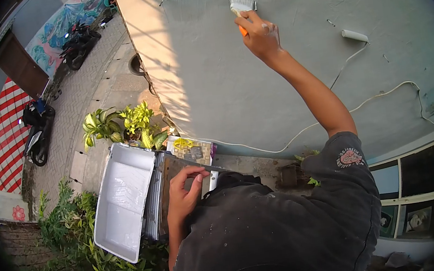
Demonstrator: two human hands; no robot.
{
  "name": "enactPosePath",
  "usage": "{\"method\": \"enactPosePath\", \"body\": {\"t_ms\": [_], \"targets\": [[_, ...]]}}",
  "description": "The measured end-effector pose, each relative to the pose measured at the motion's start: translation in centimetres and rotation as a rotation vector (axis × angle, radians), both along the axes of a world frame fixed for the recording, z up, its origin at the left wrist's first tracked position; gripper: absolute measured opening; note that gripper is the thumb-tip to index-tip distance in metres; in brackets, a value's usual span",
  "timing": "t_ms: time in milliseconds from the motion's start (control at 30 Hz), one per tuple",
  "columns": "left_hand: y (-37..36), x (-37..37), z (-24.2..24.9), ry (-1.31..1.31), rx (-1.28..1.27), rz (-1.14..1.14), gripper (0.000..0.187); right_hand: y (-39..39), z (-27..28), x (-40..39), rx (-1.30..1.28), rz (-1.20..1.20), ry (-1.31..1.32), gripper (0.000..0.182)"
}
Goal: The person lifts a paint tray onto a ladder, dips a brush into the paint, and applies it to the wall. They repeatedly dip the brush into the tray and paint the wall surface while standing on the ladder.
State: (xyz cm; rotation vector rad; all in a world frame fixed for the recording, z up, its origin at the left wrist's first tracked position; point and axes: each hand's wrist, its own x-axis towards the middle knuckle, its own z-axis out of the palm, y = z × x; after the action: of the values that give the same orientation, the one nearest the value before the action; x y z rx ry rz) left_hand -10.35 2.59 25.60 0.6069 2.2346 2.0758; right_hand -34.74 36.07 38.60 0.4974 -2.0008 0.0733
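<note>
My right hand (260, 33) is raised on an outstretched arm and grips a paintbrush (241, 5) with an orange handle and white bristles, pressed against the grey-green wall (210, 72). My left hand (185, 192) rests with bent fingers on the top edge of a dark ladder step (166, 186), close to my body. Right beside that hand sits a white paint tray (122, 200) with white paint in it.
A white cable (302, 131) and a small white tube fixture (354, 36) run across the wall. Leafy plants (122, 126) grow below, with more greenery at lower left. Motorbikes (37, 129) stand on the paved lane. A window (410, 188) is at lower right.
</note>
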Motion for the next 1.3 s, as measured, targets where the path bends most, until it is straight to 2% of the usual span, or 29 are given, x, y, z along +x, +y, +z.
{"method": "enactPosePath", "body": {"t_ms": [133,233,333,400,500,567,700,767,833,933,1100,1133,1167,1300], "targets": [[-0.6,0.3,0.0,-0.042,0.027,0.03,0.016,-0.9,-3.8,0.3,-0.112,-0.006,-0.193,0.017],[-1.1,0.2,-0.2,-0.047,0.036,0.047,0.017,-1.2,-1.9,0.9,-0.194,-0.02,-0.308,0.008],[-1.0,0.1,-0.3,-0.054,0.032,0.037,0.017,-0.5,3.3,-0.2,-0.163,-0.022,-0.19,0.008],[-0.7,0.0,-0.2,-0.057,0.027,0.019,0.016,0.3,8.1,-0.8,-0.097,-0.114,-0.134,0.01],[-0.2,-0.2,-0.1,-0.035,-0.008,0.0,0.016,0.2,15.2,0.9,-0.073,-0.164,-0.101,0.008],[0.0,-0.1,-0.2,-0.018,0.001,0.0,0.016,0.7,17.1,1.9,-0.16,0.038,0.026,0.013],[0.2,-0.2,-0.3,-0.029,0.014,0.007,0.016,0.7,14.1,3.1,-0.1,0.092,0.093,0.012],[0.2,-0.4,-0.3,-0.025,0.022,0.004,0.016,1.0,10.4,2.2,-0.052,0.142,-0.227,0.012],[0.3,-0.5,-0.4,-0.024,0.018,-0.004,0.016,1.5,7.8,0.8,0.003,0.11,-0.227,0.012],[0.4,-0.7,0.0,-0.018,-0.002,-0.01,0.015,4.0,9.4,-2.2,0.015,0.092,-0.214,0.011],[0.7,-1.0,-0.2,-0.028,0.015,-0.008,0.015,3.2,19.7,1.1,-0.141,0.088,-0.156,0.01],[0.7,-0.9,-0.4,-0.028,0.016,-0.003,0.015,2.9,21.1,1.9,-0.068,0.147,0.087,0.009],[0.9,-0.9,-0.4,-0.03,0.016,-0.005,0.015,2.8,21.6,2.3,0.007,0.205,0.328,0.009],[0.9,-0.7,-0.4,-0.026,0.011,-0.005,0.015,3.5,20.1,2.2,-0.004,0.179,0.408,0.007]]}}
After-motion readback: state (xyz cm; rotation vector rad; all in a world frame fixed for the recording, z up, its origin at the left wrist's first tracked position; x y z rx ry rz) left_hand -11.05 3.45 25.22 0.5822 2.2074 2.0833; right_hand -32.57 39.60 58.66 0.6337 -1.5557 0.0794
